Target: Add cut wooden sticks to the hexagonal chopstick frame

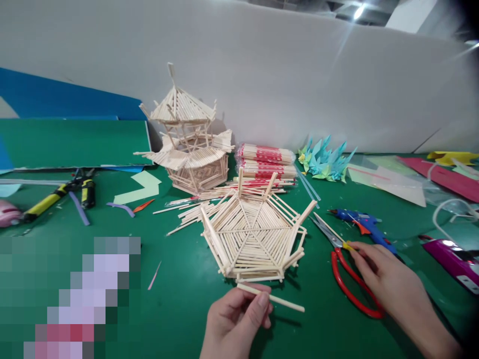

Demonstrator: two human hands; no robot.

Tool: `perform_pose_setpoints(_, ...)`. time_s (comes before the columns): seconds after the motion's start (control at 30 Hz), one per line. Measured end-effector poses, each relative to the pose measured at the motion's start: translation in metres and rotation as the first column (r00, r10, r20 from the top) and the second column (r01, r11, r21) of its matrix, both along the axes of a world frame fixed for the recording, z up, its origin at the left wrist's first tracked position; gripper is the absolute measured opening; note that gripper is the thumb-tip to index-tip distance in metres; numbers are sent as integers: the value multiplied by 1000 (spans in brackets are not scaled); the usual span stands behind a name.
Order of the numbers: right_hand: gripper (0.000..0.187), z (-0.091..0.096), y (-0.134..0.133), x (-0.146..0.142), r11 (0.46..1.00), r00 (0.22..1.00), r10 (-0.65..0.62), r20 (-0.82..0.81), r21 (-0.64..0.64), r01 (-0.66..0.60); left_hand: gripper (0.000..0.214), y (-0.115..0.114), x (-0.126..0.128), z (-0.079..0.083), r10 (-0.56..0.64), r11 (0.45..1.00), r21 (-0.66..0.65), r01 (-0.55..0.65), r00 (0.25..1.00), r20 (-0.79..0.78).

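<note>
My left hand (pixel 235 316) pinches a short wooden stick (pixel 279 299) just in front of a hexagonal roof frame of wooden sticks (pixel 254 234) lying on the green table. My right hand (pixel 385 276) rests at the right, fingertips touching the red-handled scissors (pixel 346 271); its fingers are curled over the handle. A blue glue gun (pixel 364 224) lies just beyond that hand. Behind the frame stands a finished two-tier stick pagoda (pixel 187 144).
Bundles of red-wrapped chopsticks (pixel 265 162) and loose sticks (pixel 190 209) lie behind the frame. Folded paper cranes (pixel 325 159) sit at the back right, coloured paper sheets (pixel 430 174) farther right, yellow-handled pliers (pixel 56 194) at the left. A white wall closes the back.
</note>
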State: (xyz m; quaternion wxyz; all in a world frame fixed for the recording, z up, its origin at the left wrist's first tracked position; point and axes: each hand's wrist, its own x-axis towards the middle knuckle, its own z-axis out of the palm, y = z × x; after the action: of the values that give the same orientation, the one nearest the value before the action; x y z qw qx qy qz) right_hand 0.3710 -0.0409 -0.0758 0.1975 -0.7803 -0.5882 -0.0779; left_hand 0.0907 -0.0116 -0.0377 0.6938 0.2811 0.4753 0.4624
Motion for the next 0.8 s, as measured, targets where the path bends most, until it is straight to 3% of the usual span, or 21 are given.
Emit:
perform_pose_setpoints(0.07,26,17,-5,-25,992,993,85,-83,99,-76,28,-1,1,0,-33,999,-8,33,999,2)
perform_pose_setpoints(0.13,16,35,-8,-57,947,964,245,-105,238,-214,26,-1,1,0,-81,997,-10,81,997,2)
perform_pose_setpoints(0.2,13,51,-7,-89,807,821,570,-34,212,-551,23,-2,0,1,-111,994,3,111,994,2)
perform_pose_setpoints(0.27,14,60,-3,-114,717,718,695,-40,117,-687,20,-3,-3,2,-124,992,37,124,992,-8)
perform_pose_setpoints(0.37,18,66,4,-135,680,676,734,-68,82,-729,16,-6,-9,4,-151,983,103,153,988,-33)
perform_pose_setpoints(0.53,21,69,10,-145,653,661,750,-12,175,-737,13,-9,-18,6,-158,973,167,161,987,-31)
perform_pose_setpoints(0.8,18,72,11,-145,686,666,715,-213,31,-727,19,-5,-15,-4,-203,974,109,196,978,51)
